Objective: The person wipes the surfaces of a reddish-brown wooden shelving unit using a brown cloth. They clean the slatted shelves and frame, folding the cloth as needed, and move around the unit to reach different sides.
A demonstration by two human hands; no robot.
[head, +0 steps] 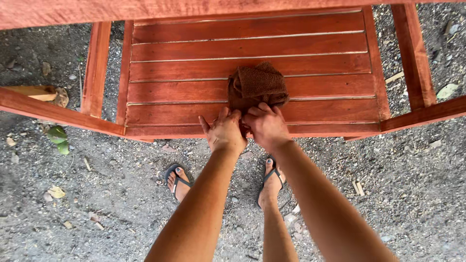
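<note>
Both hands are bunched together at the front edge of a red slatted wooden seat (252,48). The left hand (224,132) and right hand (266,125) are each closed around the near end of a crumpled brown cloth (257,85), which lies on the slats. Feet in flip-flops (177,180) stand on gravel ground (97,208) below.
</note>
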